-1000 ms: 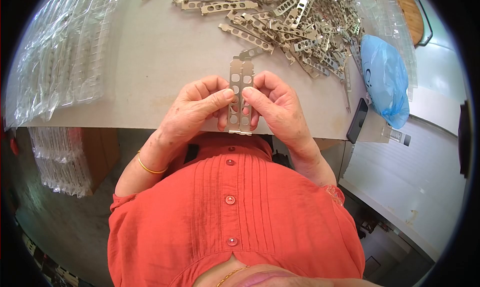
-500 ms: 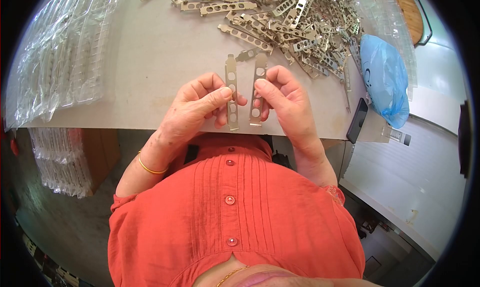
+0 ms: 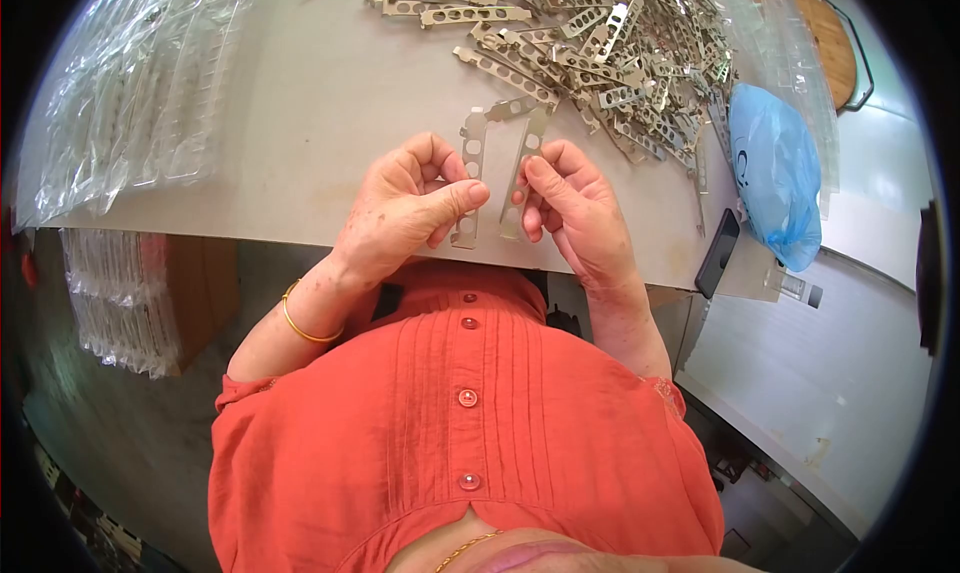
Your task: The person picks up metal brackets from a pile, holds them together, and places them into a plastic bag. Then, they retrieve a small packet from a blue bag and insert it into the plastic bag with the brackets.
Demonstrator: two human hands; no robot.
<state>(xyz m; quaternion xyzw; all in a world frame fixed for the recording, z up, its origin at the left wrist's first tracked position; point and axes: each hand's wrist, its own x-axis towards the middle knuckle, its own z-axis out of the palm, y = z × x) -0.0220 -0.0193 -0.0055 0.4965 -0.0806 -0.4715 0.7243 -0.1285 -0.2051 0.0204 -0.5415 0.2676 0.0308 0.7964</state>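
My left hand pinches a flat metal bracket with a row of holes, held roughly upright near the table's front edge. Beside it, my right hand grips a second perforated bracket, its top leaning to the right. A gap separates the two held pieces. Just behind their upper ends lies another small bracket on the table. Farther back, a large heap of similar brackets spreads toward the right.
Clear plastic trays cover the table's left side. At the right are a blue plastic bag, a dark phone at the edge and a small clear bottle. More wrapped trays stand by a cardboard box below.
The left bracket now tilts with its top to the right, and the right bracket leans more. The camera view has shifted slightly, moving the heap and bag rightward in view.
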